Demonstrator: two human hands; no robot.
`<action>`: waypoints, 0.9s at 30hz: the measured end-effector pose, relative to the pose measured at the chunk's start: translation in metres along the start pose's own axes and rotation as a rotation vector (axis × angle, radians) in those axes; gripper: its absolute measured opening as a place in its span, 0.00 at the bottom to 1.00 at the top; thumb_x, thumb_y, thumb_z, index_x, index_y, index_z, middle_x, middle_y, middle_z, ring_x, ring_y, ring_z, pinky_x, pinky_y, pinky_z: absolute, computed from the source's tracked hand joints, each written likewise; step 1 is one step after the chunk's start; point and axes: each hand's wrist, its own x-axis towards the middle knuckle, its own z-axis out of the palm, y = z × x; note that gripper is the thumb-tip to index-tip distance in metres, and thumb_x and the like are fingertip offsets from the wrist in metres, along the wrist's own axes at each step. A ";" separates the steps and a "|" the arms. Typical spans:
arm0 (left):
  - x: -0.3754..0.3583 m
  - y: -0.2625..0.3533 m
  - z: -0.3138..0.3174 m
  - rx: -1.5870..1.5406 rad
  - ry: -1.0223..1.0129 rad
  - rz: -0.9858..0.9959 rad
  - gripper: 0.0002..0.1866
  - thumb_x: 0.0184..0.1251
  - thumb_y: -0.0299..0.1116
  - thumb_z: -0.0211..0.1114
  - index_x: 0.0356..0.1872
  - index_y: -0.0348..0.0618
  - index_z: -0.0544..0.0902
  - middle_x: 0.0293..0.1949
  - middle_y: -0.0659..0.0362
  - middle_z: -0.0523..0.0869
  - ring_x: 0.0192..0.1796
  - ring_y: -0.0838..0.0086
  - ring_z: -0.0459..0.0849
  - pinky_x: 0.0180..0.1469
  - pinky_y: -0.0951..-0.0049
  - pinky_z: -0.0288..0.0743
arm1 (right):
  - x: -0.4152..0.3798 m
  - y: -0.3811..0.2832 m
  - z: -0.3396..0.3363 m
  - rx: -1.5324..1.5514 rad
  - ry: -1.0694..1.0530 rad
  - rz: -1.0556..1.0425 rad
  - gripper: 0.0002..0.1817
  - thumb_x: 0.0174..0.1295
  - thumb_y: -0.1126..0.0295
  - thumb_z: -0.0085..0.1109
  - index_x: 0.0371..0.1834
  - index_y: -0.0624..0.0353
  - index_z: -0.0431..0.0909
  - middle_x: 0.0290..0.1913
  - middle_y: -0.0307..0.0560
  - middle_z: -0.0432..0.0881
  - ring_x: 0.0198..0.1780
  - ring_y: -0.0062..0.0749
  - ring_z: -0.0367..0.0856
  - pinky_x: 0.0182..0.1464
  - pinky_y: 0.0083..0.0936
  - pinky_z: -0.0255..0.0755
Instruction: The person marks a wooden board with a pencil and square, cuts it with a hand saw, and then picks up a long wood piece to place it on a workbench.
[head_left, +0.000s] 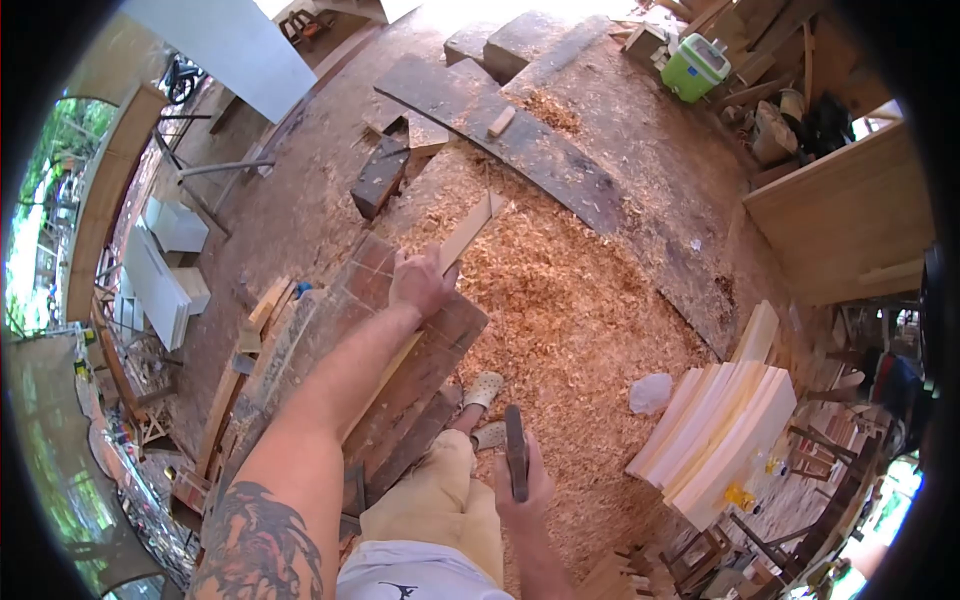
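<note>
My left hand [421, 283] reaches forward and is closed on a long, pale wooden plank [468, 235]. The plank lies along a worn, dark wooden bench [440, 340], and its far end sticks out past the bench edge. Part of its length is hidden beneath my left forearm. Low and to the right of the bench, my right hand [527, 488] grips a dark, narrow tool [516, 453] held upright, apart from the plank. Its exact kind does not show clearly.
Wood shavings [570, 290] cover the floor ahead. A long dark board [560, 170] lies across them, with a dark block [380, 176] nearby. At right stands a stack of pale planks [715, 430]. A green cooler [695, 68] sits at the back right. Long timbers [235, 375] lie left.
</note>
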 end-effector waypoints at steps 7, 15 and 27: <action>0.000 0.003 -0.004 0.008 -0.017 -0.001 0.25 0.80 0.54 0.59 0.54 0.38 0.77 0.35 0.42 0.92 0.44 0.48 0.93 0.75 0.46 0.64 | 0.202 0.033 0.108 0.048 0.138 -0.062 0.29 0.70 0.67 0.69 0.73 0.63 0.77 0.31 0.58 0.88 0.28 0.48 0.89 0.33 0.40 0.81; 0.000 0.006 -0.011 0.014 -0.061 -0.025 0.24 0.79 0.53 0.59 0.54 0.40 0.76 0.37 0.44 0.93 0.46 0.50 0.94 0.75 0.45 0.64 | 0.102 0.015 0.058 0.043 0.115 -0.035 0.30 0.69 0.68 0.72 0.73 0.67 0.76 0.38 0.61 0.90 0.36 0.47 0.93 0.37 0.39 0.84; 0.000 -0.003 0.003 0.036 0.001 0.021 0.25 0.80 0.54 0.59 0.53 0.38 0.77 0.33 0.43 0.92 0.43 0.49 0.93 0.73 0.48 0.65 | 0.202 0.026 0.104 0.078 0.144 -0.046 0.28 0.70 0.64 0.70 0.71 0.62 0.79 0.32 0.58 0.88 0.30 0.48 0.91 0.34 0.41 0.82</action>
